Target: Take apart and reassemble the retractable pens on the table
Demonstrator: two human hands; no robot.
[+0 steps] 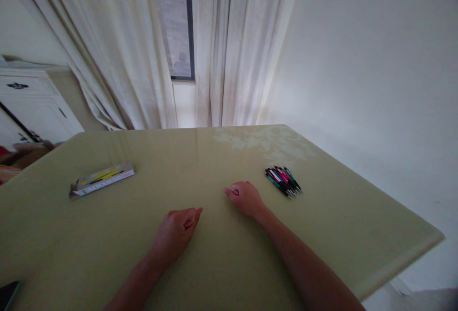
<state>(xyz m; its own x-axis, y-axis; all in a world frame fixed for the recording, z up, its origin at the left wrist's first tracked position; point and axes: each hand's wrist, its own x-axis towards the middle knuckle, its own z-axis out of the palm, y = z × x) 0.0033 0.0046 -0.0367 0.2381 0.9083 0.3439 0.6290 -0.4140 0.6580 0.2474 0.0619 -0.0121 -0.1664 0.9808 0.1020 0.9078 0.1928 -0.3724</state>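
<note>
With 12 o'clock toward the window [175, 25], both hands are over the near middle of the bench [214, 158]. The left hand [177, 230] is curled into a fist, thumb against the bent fingers; its grip is folded closed, with nothing showing in it. The right hand [246, 199], at about 2 o'clock from the left and well apart from it, is likewise curled, its grip closed and nothing visible inside.

The pens [284, 181] lie just beside the right hand, at its 2 o'clock and not touching it. They are bunched side by side, mostly dark with green, pink and blue parts, their silver tips pointing between 4 and 5 o'clock. The box [102, 180], marked with yellow, lies well away at the left hand's 10 o'clock, its long side running from 8 to 2 o'clock. A dark object [9, 294], cut off by the frame, is at the left hand's 8 o'clock; I cannot tell what it is.
</note>
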